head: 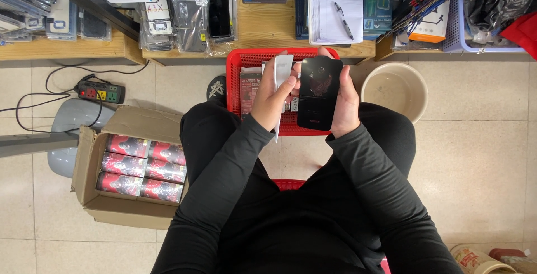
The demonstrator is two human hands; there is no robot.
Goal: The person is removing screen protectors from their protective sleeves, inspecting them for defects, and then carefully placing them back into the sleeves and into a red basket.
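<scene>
A: Since both hands are busy above the lap, the biggest thing to mind is the cardboard box [95,195] at eight o'clock, open and packed with red-and-black packets. Anything dropped leftward would likely land in it or on the tiles.

B: And the red basket [235,64] at twelve o'clock, straight under the hands?

A: That would catch most slips, I'd judge. The beige bucket [395,86] at two o'clock sits just beside it; something flat sliding off to the right could end up in there.

B: How are the hands set?

A: The right hand [345,103] grips the black flat pack [319,92] along its right edge, upright, above the basket's near rim. The left hand [271,99] pinches a thin white sleeve [282,71] between thumb and fingers, just beside the pack's left edge.

B: So the risk?

A: The pack is held by one edge only; I'd guess a tug from the left could twist it loose. The sleeve looks limp and could bend or slip out.

B: Anything in the way?

A: The knees crowd the basket. The power strip [100,91] and its cords at ten o'clock lie well apart, and so does the pen [342,19] on the shelf at one o'clock.
</scene>
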